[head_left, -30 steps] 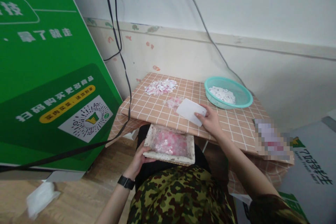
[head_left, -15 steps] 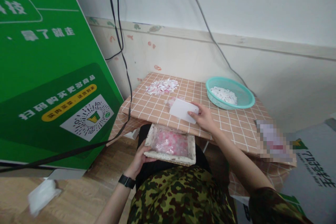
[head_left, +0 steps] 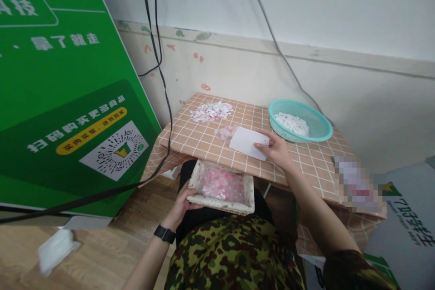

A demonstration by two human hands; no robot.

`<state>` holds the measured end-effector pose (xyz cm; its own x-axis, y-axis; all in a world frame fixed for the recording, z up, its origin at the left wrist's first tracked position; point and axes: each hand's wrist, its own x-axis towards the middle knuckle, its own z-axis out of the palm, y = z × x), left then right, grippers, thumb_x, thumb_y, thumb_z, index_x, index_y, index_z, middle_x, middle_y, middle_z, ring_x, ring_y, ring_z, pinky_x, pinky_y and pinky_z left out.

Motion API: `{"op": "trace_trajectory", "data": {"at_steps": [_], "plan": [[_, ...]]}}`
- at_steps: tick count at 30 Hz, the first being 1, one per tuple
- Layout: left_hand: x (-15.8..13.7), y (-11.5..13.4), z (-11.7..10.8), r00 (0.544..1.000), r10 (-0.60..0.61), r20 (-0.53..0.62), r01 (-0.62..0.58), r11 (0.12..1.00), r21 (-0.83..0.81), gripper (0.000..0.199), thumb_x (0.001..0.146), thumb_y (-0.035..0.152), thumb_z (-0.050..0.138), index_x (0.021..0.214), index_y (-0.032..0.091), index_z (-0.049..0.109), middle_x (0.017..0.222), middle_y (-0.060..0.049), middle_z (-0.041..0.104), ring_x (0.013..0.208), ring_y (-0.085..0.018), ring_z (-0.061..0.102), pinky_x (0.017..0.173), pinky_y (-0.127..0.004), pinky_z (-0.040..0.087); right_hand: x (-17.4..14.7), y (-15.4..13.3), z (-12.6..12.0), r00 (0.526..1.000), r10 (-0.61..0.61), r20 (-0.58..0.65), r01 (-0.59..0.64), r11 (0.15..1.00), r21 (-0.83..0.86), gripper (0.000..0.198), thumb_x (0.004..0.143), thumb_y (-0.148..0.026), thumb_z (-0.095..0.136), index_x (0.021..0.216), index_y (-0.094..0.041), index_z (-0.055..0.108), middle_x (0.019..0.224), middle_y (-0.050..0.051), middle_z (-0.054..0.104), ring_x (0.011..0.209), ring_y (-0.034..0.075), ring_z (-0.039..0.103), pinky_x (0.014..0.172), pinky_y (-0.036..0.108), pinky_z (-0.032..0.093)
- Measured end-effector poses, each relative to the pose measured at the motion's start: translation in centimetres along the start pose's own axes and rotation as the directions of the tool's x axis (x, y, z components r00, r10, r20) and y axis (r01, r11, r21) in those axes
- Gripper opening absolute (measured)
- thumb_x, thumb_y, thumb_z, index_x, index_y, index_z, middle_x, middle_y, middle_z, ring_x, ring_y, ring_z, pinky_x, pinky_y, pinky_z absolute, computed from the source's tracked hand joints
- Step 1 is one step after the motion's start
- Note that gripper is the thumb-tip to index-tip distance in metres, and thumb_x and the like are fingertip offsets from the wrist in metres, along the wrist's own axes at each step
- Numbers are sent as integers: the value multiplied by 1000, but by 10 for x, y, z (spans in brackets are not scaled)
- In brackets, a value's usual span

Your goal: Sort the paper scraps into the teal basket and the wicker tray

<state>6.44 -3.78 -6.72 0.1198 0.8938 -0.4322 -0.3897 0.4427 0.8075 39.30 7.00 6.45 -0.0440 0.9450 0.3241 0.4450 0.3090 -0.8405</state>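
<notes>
My left hand [head_left: 186,203] grips the near left corner of a whitish rectangular basket [head_left: 249,195], held over my lap below the table edge. Inside the basket lie pink and clear plastic scraps [head_left: 221,185]. Between thumb and fingers of my right hand [head_left: 277,148] is a flat white card [head_left: 247,142], low over the tabletop or touching it; I cannot tell which. Just left of the card sits a small heap of pinkish, see-through scraps [head_left: 225,133], partly hidden by it. Farther back lies a pile of white and pink paper pieces [head_left: 211,111].
A turquoise strainer basket [head_left: 324,132] with white pieces in it stands at the back right of the checked tablecloth [head_left: 190,140]. A blurred-out item [head_left: 356,186] lies at the right edge. Black cables [head_left: 166,95] hang before the green panel [head_left: 68,68] at left.
My right hand has moved the white card a little to the right, so more of the pinkish scraps shows. My left hand and the whitish basket stay in place.
</notes>
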Motion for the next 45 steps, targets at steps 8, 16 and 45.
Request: {"op": "trace_trajectory", "data": {"at_steps": [8,16,45], "plan": [[0,-1,0,1000,10,25,-10,1000,12,51,75,26,58,124,22,48,91,-6,67,79,-25,66,67,-48,56,16,8,-9,995,-91,-37,82,974,-209,44,73,-36,62,114,-22,59,104,7,64,82,23,60,68,38,49],[-1,-1,0,1000,8,16,-8,1000,7,49,76,27,58,123,21,47,90,-6,67,77,-24,65,66,-47,57,34,12,9,991,-131,-39,123,979,-160,44,73,-35,62,115,-23,58,111,8,62,92,25,59,75,40,49],[1,-1,4,1000,-18,-22,18,1000,-22,43,74,28,57,116,16,53,81,-7,70,73,-25,66,67,-47,55,37,-5,35,910,-74,408,-2,983,184,48,68,-35,68,110,-17,55,87,4,63,70,15,56,58,27,46]]}}
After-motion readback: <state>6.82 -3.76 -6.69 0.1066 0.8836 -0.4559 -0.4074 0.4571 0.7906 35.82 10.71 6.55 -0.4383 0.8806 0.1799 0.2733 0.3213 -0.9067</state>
